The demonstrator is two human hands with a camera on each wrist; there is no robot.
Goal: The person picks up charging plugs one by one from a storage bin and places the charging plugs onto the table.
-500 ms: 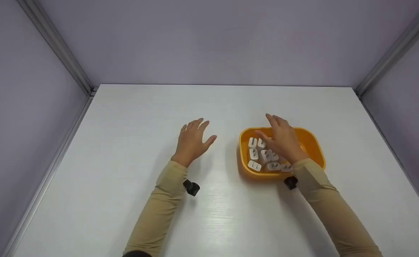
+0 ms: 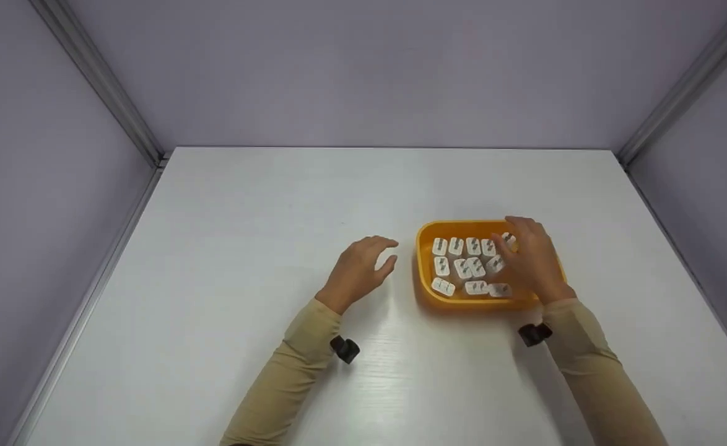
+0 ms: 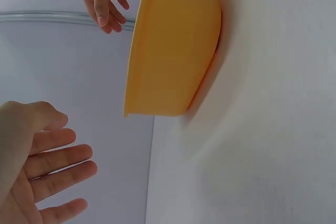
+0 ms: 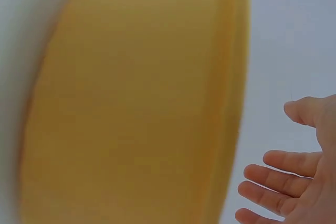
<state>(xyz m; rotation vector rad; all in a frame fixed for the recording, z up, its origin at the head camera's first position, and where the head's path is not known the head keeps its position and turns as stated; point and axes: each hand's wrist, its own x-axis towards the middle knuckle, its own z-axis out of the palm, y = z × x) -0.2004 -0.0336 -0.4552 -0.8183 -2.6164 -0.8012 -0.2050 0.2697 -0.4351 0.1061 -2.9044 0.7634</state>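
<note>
A yellow-orange plastic basin (image 2: 425, 279) stands on the white table, holding several small white blocks (image 2: 462, 267) with dark markings on top. My right hand (image 2: 529, 263) hovers over the basin's right side, thumb and fingers apart, and hides part of its inside. To the left of the basin is my left hand (image 2: 357, 272), fingers slightly bent towards it with a gap to the rim. In the left wrist view that hand (image 3: 47, 166) has nothing in it, beside the basin's outer wall (image 3: 168, 45). The right wrist view shows the right palm (image 4: 310, 192) bare above the rim.
The white table (image 2: 233, 235) is bounded by a pale back wall (image 2: 363, 74) and side walls with grey metal corner rails (image 2: 100, 80). A black wrist camera (image 2: 345, 349) sits at the left cuff, another camera (image 2: 535, 334) at the right.
My right hand has moved right and slightly nearer over the basin, uncovering more white blocks. My left hand has come right and nearer, closer to the basin, its fingers now more bent.
</note>
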